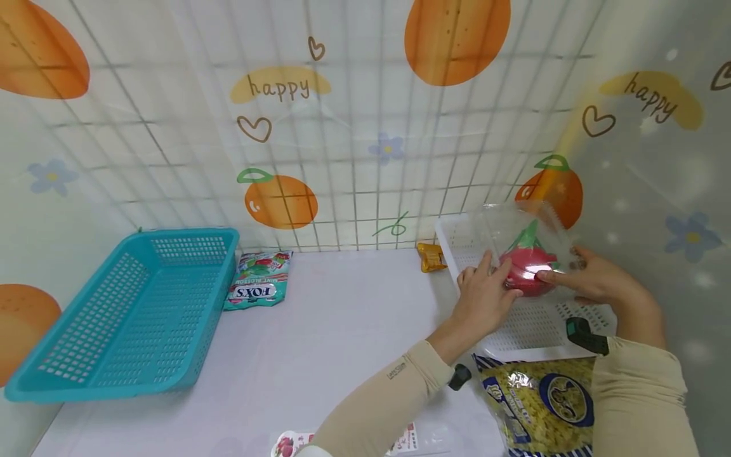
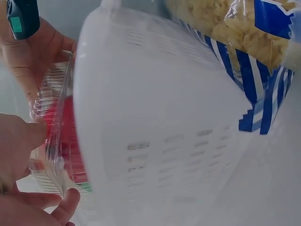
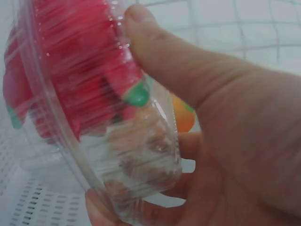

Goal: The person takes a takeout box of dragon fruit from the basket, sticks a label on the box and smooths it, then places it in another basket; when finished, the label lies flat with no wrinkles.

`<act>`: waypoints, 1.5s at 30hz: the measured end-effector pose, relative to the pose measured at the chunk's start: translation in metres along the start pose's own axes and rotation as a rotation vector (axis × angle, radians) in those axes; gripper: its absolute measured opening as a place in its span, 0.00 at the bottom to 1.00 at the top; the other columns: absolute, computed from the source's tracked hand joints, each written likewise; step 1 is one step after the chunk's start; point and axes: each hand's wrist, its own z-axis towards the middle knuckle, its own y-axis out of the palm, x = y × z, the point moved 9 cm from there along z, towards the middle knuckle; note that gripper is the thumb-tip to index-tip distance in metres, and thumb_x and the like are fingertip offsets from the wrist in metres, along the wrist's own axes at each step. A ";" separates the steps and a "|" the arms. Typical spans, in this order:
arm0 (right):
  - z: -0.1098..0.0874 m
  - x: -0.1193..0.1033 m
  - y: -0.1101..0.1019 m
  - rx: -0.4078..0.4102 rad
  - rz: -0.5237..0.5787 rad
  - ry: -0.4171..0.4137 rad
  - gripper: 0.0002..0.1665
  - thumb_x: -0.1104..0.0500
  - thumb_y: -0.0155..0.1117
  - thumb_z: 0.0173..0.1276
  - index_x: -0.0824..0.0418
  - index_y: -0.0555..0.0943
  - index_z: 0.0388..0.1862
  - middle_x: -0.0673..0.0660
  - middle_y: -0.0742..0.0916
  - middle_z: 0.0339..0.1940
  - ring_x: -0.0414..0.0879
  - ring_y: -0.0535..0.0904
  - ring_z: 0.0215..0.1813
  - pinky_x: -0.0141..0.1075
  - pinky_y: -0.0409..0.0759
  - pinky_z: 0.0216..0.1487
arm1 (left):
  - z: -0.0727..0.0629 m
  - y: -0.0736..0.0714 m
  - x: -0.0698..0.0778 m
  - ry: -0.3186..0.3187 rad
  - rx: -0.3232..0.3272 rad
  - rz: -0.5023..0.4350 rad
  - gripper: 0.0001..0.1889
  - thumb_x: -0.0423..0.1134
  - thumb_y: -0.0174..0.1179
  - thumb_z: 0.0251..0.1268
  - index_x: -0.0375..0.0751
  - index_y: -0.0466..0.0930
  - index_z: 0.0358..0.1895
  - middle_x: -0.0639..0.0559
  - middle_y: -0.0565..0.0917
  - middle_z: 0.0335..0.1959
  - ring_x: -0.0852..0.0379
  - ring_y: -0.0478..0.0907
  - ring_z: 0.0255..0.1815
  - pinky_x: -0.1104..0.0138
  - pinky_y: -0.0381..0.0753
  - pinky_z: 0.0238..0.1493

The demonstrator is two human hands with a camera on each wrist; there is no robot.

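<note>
A clear plastic clamshell container with a red and green dragon fruit inside is held tilted over the white perforated basket. My right hand grips its right side, thumb on top and fingers round the ribbed wall, as the right wrist view shows. On the near left side, my left hand holds the container by its edge, with the thumb and fingers about the rim. In the left wrist view, the basket's outer wall hides part of the container.
A bag of pasta lies before the white basket, and a small orange packet sits by its back left corner. At the left stands a teal basket beside a green candy bag. Clear packaging with labels lies at the front edge.
</note>
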 end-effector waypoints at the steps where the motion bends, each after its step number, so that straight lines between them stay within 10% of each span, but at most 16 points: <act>1: -0.002 -0.003 0.000 0.002 0.004 -0.004 0.72 0.30 0.58 0.71 0.79 0.28 0.77 0.92 0.55 0.70 0.79 0.72 0.61 0.54 0.87 0.50 | -0.001 -0.002 -0.001 -0.002 -0.003 -0.008 0.31 0.58 0.57 0.74 0.58 0.66 0.77 0.45 0.64 0.80 0.57 0.69 0.48 0.64 0.65 0.62; 30: -0.048 -0.110 0.016 0.092 -0.029 -0.128 0.69 0.25 0.54 0.70 0.64 0.29 0.83 0.88 0.62 0.71 0.66 0.86 0.47 0.62 0.83 0.46 | -0.047 -0.112 -0.039 0.067 0.054 -0.102 0.36 0.54 0.59 0.73 0.53 0.60 0.80 0.40 0.56 0.83 0.45 0.69 0.65 0.58 0.75 0.61; 45: -0.060 -0.151 0.052 0.121 -0.072 -0.175 0.71 0.26 0.55 0.69 0.76 0.36 0.81 0.88 0.65 0.69 0.55 0.89 0.36 0.66 0.83 0.48 | -0.087 -0.143 -0.078 0.088 0.096 -0.160 0.36 0.50 0.65 0.70 0.48 0.65 0.78 0.39 0.58 0.82 0.49 0.71 0.60 0.71 0.81 0.46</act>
